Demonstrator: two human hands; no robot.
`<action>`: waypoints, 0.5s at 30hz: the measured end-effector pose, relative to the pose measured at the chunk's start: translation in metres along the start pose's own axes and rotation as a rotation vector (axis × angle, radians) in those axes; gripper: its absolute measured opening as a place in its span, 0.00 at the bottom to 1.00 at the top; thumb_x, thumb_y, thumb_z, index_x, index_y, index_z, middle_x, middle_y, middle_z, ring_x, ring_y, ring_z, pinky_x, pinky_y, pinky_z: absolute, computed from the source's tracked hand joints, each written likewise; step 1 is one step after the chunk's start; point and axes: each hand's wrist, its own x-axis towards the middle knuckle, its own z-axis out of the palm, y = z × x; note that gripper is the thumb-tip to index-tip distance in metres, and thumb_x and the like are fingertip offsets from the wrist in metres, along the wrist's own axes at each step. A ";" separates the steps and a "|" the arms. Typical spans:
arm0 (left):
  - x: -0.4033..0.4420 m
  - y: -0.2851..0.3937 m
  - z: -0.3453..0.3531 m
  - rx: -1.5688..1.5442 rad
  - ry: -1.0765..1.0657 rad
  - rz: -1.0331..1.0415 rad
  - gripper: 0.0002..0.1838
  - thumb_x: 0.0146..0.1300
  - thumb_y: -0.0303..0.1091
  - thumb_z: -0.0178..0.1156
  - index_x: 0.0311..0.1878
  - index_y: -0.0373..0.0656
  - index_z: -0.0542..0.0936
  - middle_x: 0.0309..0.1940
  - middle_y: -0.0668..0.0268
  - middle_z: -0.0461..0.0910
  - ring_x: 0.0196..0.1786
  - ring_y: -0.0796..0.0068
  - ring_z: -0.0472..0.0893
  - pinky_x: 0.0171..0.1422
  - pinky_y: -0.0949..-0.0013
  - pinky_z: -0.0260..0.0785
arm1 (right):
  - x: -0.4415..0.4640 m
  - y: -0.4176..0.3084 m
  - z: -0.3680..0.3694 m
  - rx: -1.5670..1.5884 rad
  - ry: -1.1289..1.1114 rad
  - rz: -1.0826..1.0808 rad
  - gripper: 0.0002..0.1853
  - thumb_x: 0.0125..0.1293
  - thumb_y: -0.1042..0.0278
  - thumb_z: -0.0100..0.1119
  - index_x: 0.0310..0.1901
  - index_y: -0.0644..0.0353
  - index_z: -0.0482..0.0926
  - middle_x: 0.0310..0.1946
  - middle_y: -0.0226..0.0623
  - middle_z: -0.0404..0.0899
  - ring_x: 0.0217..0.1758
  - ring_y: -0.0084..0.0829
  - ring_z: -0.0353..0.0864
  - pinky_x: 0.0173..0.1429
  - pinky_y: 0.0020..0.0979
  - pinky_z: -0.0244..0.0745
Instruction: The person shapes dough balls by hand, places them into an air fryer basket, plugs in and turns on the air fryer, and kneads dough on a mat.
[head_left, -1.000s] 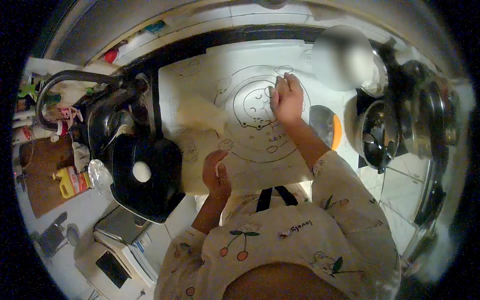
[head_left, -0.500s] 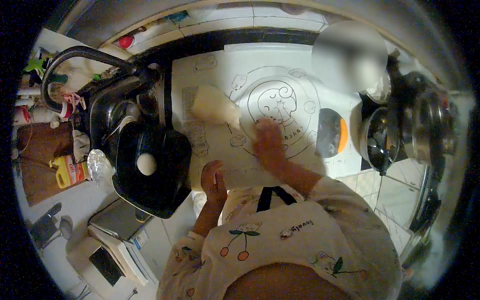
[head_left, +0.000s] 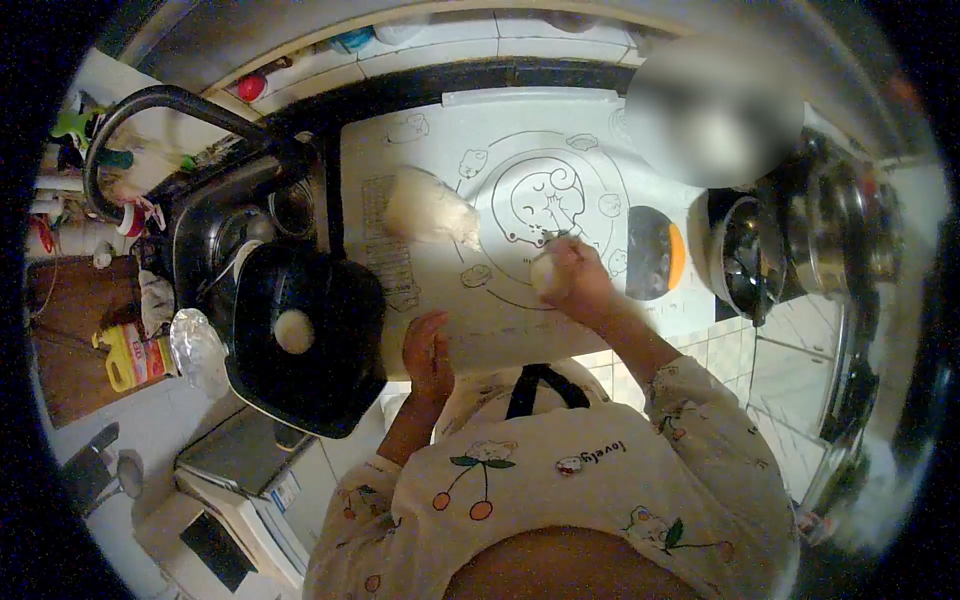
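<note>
holding a pale ball (head_left: 543, 273) in the curled fingers of my right hand (head_left: 577, 278), i have it over the near side of the printed circle on my white mat (head_left: 520, 335); whether it touches the mat, i can't tell. my left hand (head_left: 430, 352) is loosely open, fingers a bit bent, by the mat's near edge. farther in, left of the circle, a bigger pale lump (head_left: 430, 207) that looks like dough lies on the mat, its narrower end pointing toward the printed face. to the right of the circle is a grey scraper (head_left: 648, 252) with an orange edge.

just left of the mat is a black pan (head_left: 335, 375), with a round white piece (head_left: 294, 332) inside. crumpled foil (head_left: 198, 352) sits against the pan's left side, and the dark sink (head_left: 222, 205) is behind it, under a black curved tap (head_left: 160, 97). farther left is a yellow bottle (head_left: 135, 357). past the mat's right edge i see a dark pot (head_left: 745, 258), with shiny metal cookware (head_left: 850, 235) beyond it.
</note>
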 end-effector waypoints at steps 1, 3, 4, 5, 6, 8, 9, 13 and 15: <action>0.007 0.008 -0.004 -0.024 0.000 0.024 0.11 0.61 0.30 0.48 0.43 0.37 0.76 0.42 0.52 0.77 0.46 0.53 0.75 0.54 0.58 0.66 | 0.001 0.002 -0.005 -0.015 -0.023 0.038 0.42 0.34 0.65 0.74 0.56 0.58 0.67 0.54 0.47 0.67 0.57 0.48 0.67 0.62 0.39 0.64; 0.013 0.016 -0.005 -0.068 -0.020 0.032 0.11 0.61 0.30 0.49 0.43 0.37 0.76 0.42 0.53 0.77 0.46 0.54 0.76 0.53 0.59 0.66 | -0.001 -0.005 -0.015 -0.042 -0.049 0.126 0.39 0.34 0.66 0.75 0.53 0.57 0.69 0.52 0.46 0.69 0.55 0.48 0.69 0.60 0.38 0.67; 0.015 0.017 -0.005 -0.084 -0.034 0.016 0.11 0.61 0.30 0.49 0.43 0.37 0.76 0.42 0.53 0.77 0.46 0.54 0.76 0.53 0.59 0.66 | -0.001 -0.018 -0.023 -0.052 -0.053 0.171 0.36 0.35 0.66 0.75 0.51 0.57 0.71 0.50 0.45 0.71 0.54 0.47 0.70 0.58 0.37 0.69; 0.017 0.017 -0.005 -0.098 -0.047 -0.002 0.11 0.60 0.30 0.49 0.43 0.37 0.76 0.41 0.53 0.77 0.46 0.54 0.76 0.53 0.60 0.66 | -0.001 -0.026 -0.027 -0.061 -0.060 0.213 0.33 0.36 0.66 0.75 0.48 0.57 0.72 0.49 0.44 0.72 0.54 0.47 0.71 0.56 0.37 0.70; 0.017 0.016 -0.005 -0.105 -0.039 0.009 0.11 0.60 0.30 0.50 0.43 0.37 0.76 0.41 0.53 0.77 0.46 0.54 0.76 0.53 0.60 0.66 | -0.005 -0.023 -0.023 0.001 -0.015 0.144 0.29 0.37 0.68 0.73 0.45 0.57 0.72 0.47 0.43 0.73 0.52 0.46 0.72 0.55 0.37 0.71; 0.015 0.014 -0.001 -0.119 -0.023 0.026 0.11 0.59 0.29 0.50 0.42 0.37 0.76 0.41 0.53 0.77 0.46 0.55 0.76 0.53 0.60 0.66 | -0.018 -0.007 -0.008 0.124 0.072 0.008 0.21 0.40 0.72 0.70 0.39 0.57 0.73 0.44 0.42 0.74 0.50 0.45 0.74 0.53 0.38 0.72; 0.016 0.017 0.000 -0.122 -0.033 0.018 0.10 0.59 0.29 0.50 0.42 0.37 0.76 0.41 0.53 0.77 0.45 0.55 0.76 0.53 0.60 0.66 | -0.025 0.001 -0.007 0.069 0.109 -0.168 0.19 0.40 0.73 0.67 0.37 0.57 0.73 0.43 0.41 0.75 0.48 0.44 0.75 0.52 0.38 0.72; 0.019 0.026 0.002 -0.135 -0.078 0.003 0.10 0.57 0.25 0.51 0.42 0.38 0.76 0.41 0.53 0.77 0.45 0.54 0.76 0.52 0.60 0.67 | -0.043 0.020 -0.007 -0.072 0.287 -0.543 0.14 0.40 0.78 0.60 0.33 0.56 0.73 0.38 0.38 0.77 0.43 0.43 0.78 0.47 0.40 0.74; 0.016 0.024 0.006 -0.099 -0.104 0.028 0.11 0.56 0.23 0.51 0.43 0.39 0.76 0.41 0.53 0.77 0.45 0.54 0.76 0.52 0.60 0.67 | -0.047 0.026 -0.006 -0.088 0.341 -0.546 0.14 0.40 0.78 0.59 0.33 0.56 0.74 0.37 0.38 0.78 0.42 0.43 0.78 0.46 0.40 0.75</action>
